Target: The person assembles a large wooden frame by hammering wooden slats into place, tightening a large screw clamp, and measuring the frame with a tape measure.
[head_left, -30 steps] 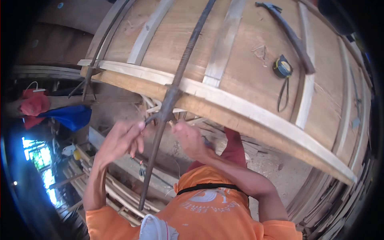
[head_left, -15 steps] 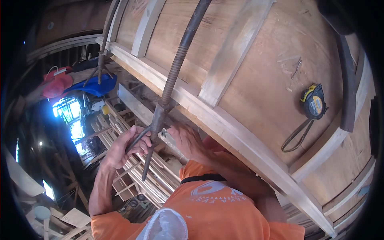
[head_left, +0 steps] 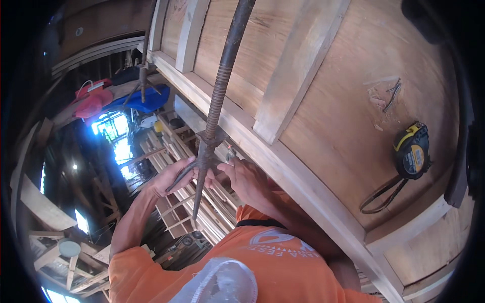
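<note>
A long rusty threaded bar clamp [head_left: 218, 96] slants down across the edge of a wooden panel frame [head_left: 303, 171]. Below that edge is its winged nut. My left hand [head_left: 169, 179] is wrapped around the nut's left clamp handle [head_left: 183, 174]. On the other side of the rod, my right hand [head_left: 246, 181] has its fingers curled close to the nut. Whatever those fingers grip is hidden. The rod's pointed lower end hangs between my forearms.
On the panel lie a yellow and black tape measure [head_left: 412, 151] with a strap, bent metal bits [head_left: 392, 95] and wood chips. Another clamp [head_left: 143, 83] grips the frame farther left. Blue cloth [head_left: 151, 99] and stacked wood strips [head_left: 169, 166] are beyond the edge.
The view has shifted, so the panel and tape measure appear farther right and lower. My right hand has come closer to the nut, and my left hand stays at its handle.
</note>
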Available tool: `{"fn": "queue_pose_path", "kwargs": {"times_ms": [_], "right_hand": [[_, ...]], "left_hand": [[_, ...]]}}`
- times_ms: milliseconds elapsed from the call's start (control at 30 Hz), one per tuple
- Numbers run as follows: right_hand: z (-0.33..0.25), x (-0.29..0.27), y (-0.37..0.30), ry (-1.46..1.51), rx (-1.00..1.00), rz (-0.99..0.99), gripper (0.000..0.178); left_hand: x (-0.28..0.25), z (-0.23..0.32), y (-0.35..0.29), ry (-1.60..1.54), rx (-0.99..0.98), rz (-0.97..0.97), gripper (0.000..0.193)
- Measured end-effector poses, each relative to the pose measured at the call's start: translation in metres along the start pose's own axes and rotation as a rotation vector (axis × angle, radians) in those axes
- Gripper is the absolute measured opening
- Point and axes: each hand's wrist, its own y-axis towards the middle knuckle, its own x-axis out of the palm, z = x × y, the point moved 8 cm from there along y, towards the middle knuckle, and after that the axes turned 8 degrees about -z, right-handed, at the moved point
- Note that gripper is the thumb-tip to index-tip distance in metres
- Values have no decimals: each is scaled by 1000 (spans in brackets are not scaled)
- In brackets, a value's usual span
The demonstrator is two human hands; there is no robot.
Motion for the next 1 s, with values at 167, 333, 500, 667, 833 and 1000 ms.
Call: {"fn": "queue_pose_path", "kwargs": {"times_ms": [167,333,500,667,833,1000], "right_hand": [[-14,-2,-1,66,62,-208,34],[2,4,0,-52,18,-181,33],[13,11,-4,-173,-122,-4,29],[-9,-1,-13,-222,76,21,38],[-105,-58,-77,-86,139,-154,46],[-220,-195,-134,-616,-142,951,32]], "left_hand": [[-9,-5,-3,30,-84,51,65],[-3,-2,-1,20,-52,27,65],[-15,-3,-12,52,4,211,62],[-19,12,-17,110,152,362,66],[-20,30,-16,292,343,417,59],[-41,25,-84,408,699,767,57]]}}
